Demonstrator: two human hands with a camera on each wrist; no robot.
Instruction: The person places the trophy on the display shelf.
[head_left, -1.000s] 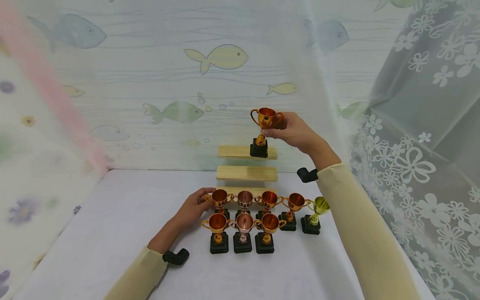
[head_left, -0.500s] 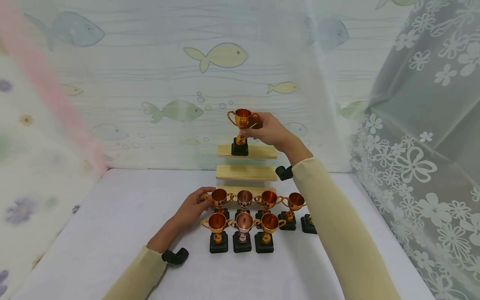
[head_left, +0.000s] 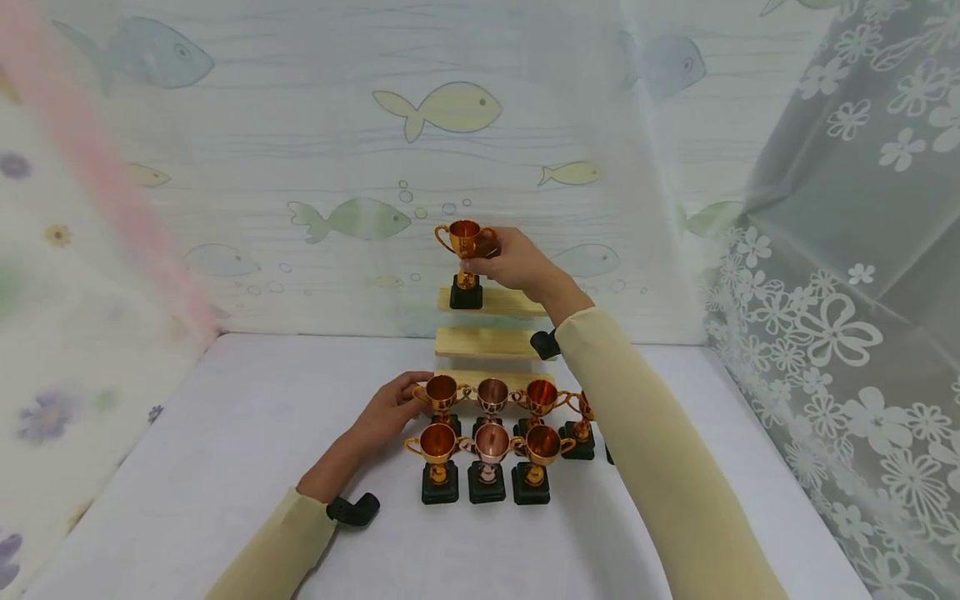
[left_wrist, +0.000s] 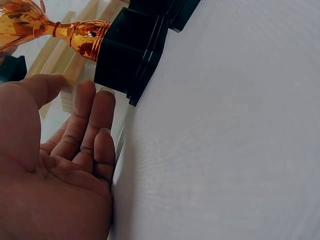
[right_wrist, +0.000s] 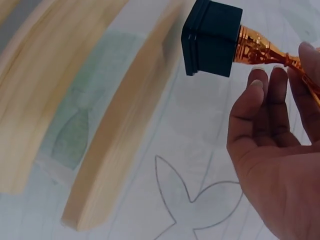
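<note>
My right hand pinches an orange-gold trophy cup by its stem and bowl. The cup is upright, its black base at the left part of the top wooden step; whether it touches the wood I cannot tell. My left hand lies on the table at the left end of the back trophy row, fingers loosely bent next to a gold trophy. In the left wrist view its fingertips are close to that trophy's black base, holding nothing.
Below the top step are a middle step and a low step. A rose-coloured trophy stands between two gold ones in the front row. My right sleeve partly covers trophies at the right. A fish-print curtain hangs behind.
My right hand has moved left along the top step, carrying the trophy cup from its right part to its left part. My right sleeve now covers more of the right-hand trophies. The left hand stays put.
</note>
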